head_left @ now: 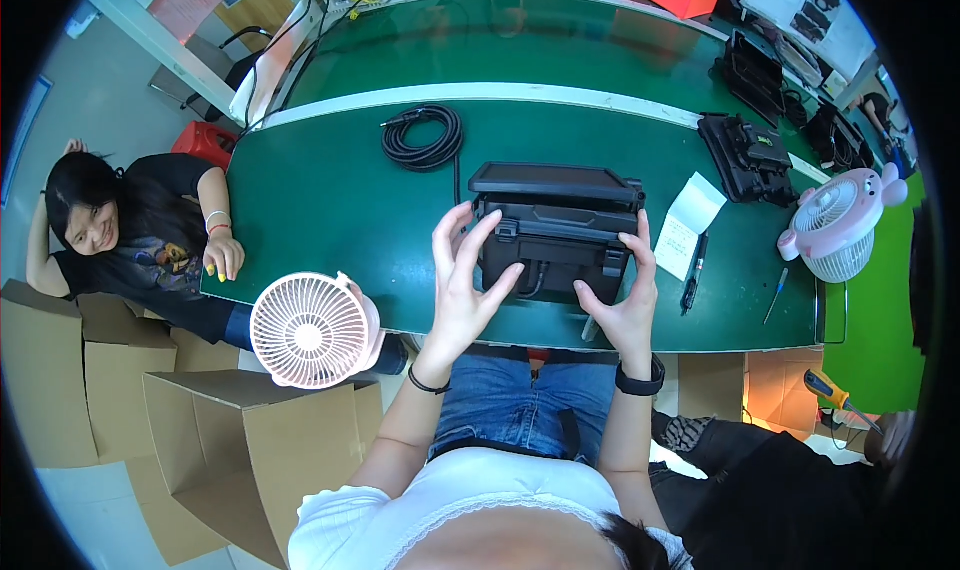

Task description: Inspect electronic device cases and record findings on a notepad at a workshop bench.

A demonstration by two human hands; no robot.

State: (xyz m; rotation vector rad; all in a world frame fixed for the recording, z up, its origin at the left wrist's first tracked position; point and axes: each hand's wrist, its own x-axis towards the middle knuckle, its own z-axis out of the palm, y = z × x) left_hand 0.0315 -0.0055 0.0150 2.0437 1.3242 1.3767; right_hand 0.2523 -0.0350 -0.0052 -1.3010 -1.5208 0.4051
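A black plastic case (560, 255) with a flat hinged panel (550, 182) along its far side stands near the front edge of the green table, in front of me. My left hand (468, 262) grips its left side, fingertips by a latch (507, 230) and thumb on the near face. At the right side, my right hand (628, 288) has its fingers at the edge above another latch (613, 262), thumb against the near face. A short black cable (538, 278) shows on that face between my thumbs. What the undersides of my fingers touch is hidden.
A coiled black cable (422, 137) lies beyond the case. To the right are a paper slip (690, 225), a pen (694, 275), a small screwdriver (776, 295), black devices (748, 158) and a pink fan (835, 215). A white fan (310, 332) stands front left, above cardboard boxes (250, 440). A person (150, 220) sits left.
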